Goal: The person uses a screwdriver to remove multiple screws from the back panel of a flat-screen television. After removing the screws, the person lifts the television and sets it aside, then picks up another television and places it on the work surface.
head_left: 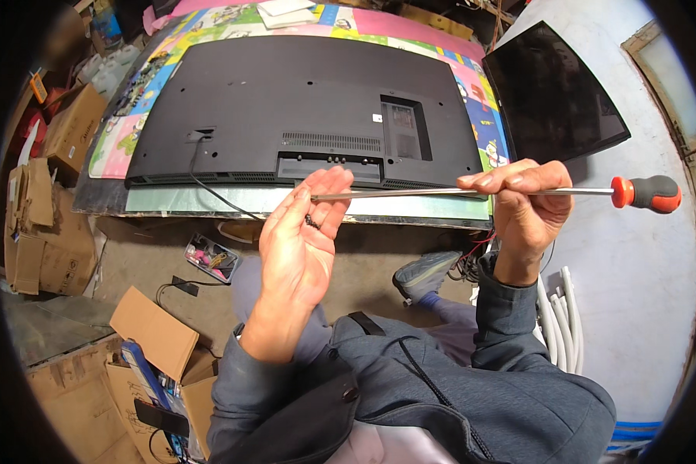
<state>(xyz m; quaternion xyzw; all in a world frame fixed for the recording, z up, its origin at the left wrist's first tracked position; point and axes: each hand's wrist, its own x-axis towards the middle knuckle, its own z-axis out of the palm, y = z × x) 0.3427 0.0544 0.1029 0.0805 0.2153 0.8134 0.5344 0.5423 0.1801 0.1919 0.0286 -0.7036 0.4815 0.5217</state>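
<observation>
My right hand [526, 209] grips a long screwdriver by its metal shaft [592, 191], held nearly level. Its red and black handle [646, 193] sticks out to the right, beyond my fingers. The tip end reaches my left hand [294, 255], where thumb and index finger meet around it. That palm faces up, its other fingers stretched out, and several small black screws [312, 222] rest on it. Beyond both hands a black flat-screen television [263, 100] lies face down, its back panel upward. A black cable [209, 185] runs from the panel toward my left hand.
A patterned, colourful mat [124, 127] lies under the television on the table. Another dark screen [553, 93] leans at the right. Cardboard boxes [62, 240] stand at the left, and an open carton [151, 329] sits lower left. A small bin [211, 257] and white tubes [564, 325] are on the floor.
</observation>
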